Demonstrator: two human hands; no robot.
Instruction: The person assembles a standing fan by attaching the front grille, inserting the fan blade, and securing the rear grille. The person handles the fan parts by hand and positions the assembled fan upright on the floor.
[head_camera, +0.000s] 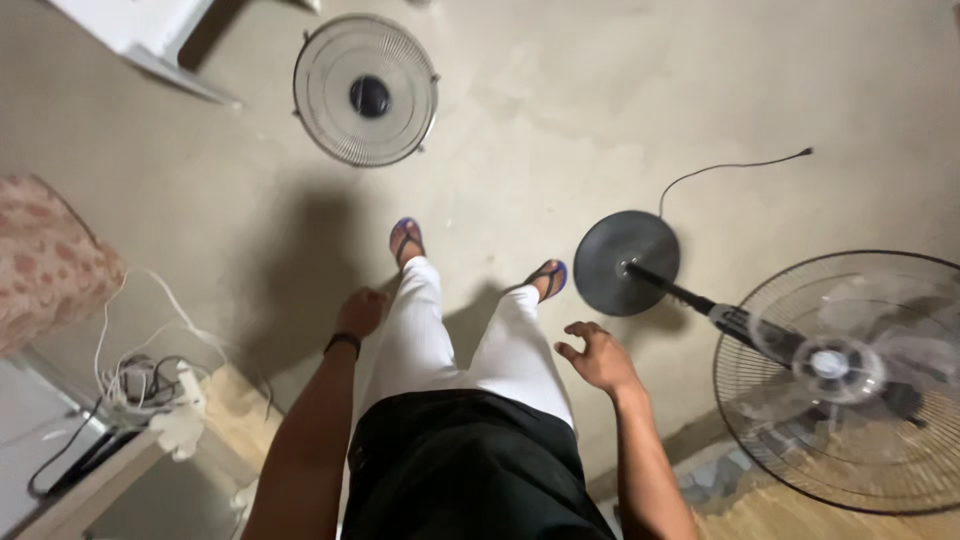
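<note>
I look straight down at my legs in white trousers and my feet in blue sandals on a concrete floor. My left hand (360, 311) hangs beside my left thigh, fingers curled into a loose fist with nothing in it, a black band on the wrist. My right hand (596, 354) is held out at my right side, fingers spread and bent, empty. It is nearest the stand fan (830, 370) lying on its side to my right, whose round dark base (618, 255) points toward my right foot. A detached fan grille (366, 90) lies on the floor ahead.
The fan's thin cord (735, 166) trails across the floor behind the base. A tangle of white cables and a power strip (150, 385) lies at left by a low wooden surface. A pink patterned cushion (45, 260) sits at far left. A white furniture piece (140, 35) stands at top left.
</note>
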